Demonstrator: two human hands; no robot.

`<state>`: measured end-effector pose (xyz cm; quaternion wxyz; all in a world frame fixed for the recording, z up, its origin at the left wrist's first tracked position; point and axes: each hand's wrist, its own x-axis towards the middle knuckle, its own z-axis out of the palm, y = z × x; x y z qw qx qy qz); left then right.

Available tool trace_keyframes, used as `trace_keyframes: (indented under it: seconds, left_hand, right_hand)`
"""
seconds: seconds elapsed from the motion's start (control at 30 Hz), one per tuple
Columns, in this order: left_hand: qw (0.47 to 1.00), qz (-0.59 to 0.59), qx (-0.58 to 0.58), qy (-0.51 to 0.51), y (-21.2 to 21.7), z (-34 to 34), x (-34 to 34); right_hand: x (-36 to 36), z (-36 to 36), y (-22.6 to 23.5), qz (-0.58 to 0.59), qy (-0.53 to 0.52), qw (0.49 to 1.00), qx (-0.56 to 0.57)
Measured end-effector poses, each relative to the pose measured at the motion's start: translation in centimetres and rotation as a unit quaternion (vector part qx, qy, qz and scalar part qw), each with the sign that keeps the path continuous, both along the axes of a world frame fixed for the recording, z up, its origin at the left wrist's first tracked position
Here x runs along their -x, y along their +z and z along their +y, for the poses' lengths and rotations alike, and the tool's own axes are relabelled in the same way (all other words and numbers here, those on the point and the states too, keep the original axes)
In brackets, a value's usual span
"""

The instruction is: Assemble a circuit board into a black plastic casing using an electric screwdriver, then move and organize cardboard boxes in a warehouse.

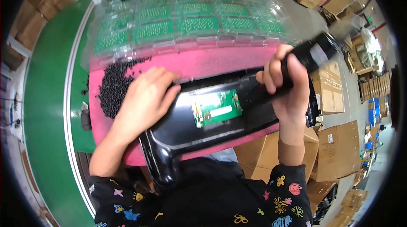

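Observation:
A long glossy black plastic housing (pixel 169 119) lies across the pink mat, with a handle-like part jutting toward me at its left end. A green circuit board (pixel 214 109) shows in the middle of it. My left hand (pixel 148 97) is bent over the housing's left corner, thumb on the near side and fingers at the far edge. In my right hand (pixel 288 76) is a black electric screwdriver (pixel 311 57), its body tilted up to the right, fingers wrapped round it. The tool's upper end is blurred, and its tip cannot be made out against the black housing.
Small black screws (pixel 112 91) are heaped at the mat's left, beside my left hand. Behind the pink mat (pixel 216 57), clear plastic trays (pixel 195 21) hold several green circuit boards. Cardboard boxes (pixel 337 146) stand to the right and below the table. A green surface (pixel 51 99) stretches along the left.

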<state>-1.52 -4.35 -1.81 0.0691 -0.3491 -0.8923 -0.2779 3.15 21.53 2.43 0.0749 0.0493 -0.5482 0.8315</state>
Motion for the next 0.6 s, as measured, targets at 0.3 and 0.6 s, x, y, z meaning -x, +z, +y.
trace_keyframes:
  seconds: [0.3,0.6]
  left_hand:
    - [0.995,-0.037,0.077,-0.058,1.7,0.4,-2.7]
    - [0.939,0.211,-0.044,0.269,4.5,-11.1,-10.4]
  right_hand:
    - [-2.6,2.9,1.6,-0.063,-0.116,0.979,0.156]
    - [-14.4,12.4,-1.7,0.125,-0.330,0.934,-0.059]
